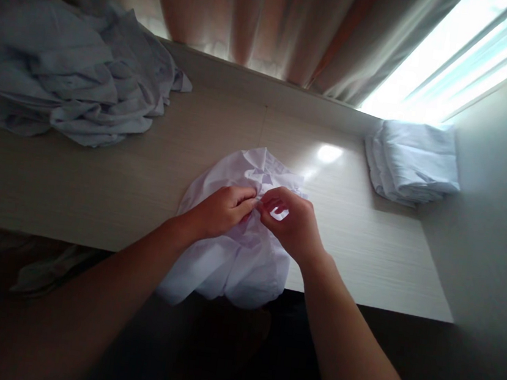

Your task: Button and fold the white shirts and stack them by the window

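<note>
A white cloth garment lies bunched at the middle of the table, its lower part hanging over the front edge. My left hand is closed on a gathered fold of it, thumb pressed against the fingers. Close beside it, my right hand pinches the same spot with thumb and forefinger, the other fingers curled. The fingertips of both hands almost meet. What exactly sits between them is too small to make out. The garment's far part spreads in creases beyond my hands.
A large heap of crumpled white cloth lies at the back left of the table. At the back right a neatly folded white stack stands near the side wall. Curtains and a bright window are behind.
</note>
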Demonstrator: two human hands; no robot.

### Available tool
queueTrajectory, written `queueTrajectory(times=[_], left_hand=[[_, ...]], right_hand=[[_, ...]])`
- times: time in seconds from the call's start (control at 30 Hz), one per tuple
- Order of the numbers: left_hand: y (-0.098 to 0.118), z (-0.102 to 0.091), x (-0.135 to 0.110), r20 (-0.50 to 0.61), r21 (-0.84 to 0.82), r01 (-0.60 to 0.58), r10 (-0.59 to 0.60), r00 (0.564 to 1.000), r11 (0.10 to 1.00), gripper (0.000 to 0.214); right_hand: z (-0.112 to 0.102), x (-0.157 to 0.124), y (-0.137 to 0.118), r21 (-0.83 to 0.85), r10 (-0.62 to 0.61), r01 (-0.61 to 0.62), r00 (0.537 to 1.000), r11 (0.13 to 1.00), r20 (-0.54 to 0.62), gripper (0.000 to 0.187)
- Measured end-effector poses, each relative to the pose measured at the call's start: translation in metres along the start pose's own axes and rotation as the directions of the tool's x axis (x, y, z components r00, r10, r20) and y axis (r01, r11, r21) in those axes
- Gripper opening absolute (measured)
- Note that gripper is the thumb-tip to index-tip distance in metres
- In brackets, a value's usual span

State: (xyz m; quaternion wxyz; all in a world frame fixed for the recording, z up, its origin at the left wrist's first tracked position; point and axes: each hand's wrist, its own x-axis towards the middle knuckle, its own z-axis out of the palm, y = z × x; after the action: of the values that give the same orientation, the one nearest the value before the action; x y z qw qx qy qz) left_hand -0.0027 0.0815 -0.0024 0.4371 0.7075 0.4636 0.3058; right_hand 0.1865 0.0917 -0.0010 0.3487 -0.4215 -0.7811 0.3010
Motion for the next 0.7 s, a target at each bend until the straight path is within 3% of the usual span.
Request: queueTrajectory(times=[0.17,0.53,0.7], left_hand=[[0.0000,0.0006,-0.0008,-0.022,0.014,-0.012,0.012,1.000,1.000,0.030],[-0.0007,0.0024,-0.0010,-0.018,0.074,-0.030,0.032,0.999,0.997,0.030],[0.0027,0.0028,-0.0022,-0.036,0.005,-0.034,0.034,0.999,0.999,0.031]], right_hand=[[-0.0001,-0.0011,0.0006,0.102,0.075,-0.080,0.996,0.992,0.049,0.008],[0.0021,0.0001,-0.0016,0.095,0.090,-0.101,0.990,0.990,0.112,0.014],[0.0034,0.0009,0.0031,0.311,0.151,-0.189,0.979,0.931,0.140,0.013]])
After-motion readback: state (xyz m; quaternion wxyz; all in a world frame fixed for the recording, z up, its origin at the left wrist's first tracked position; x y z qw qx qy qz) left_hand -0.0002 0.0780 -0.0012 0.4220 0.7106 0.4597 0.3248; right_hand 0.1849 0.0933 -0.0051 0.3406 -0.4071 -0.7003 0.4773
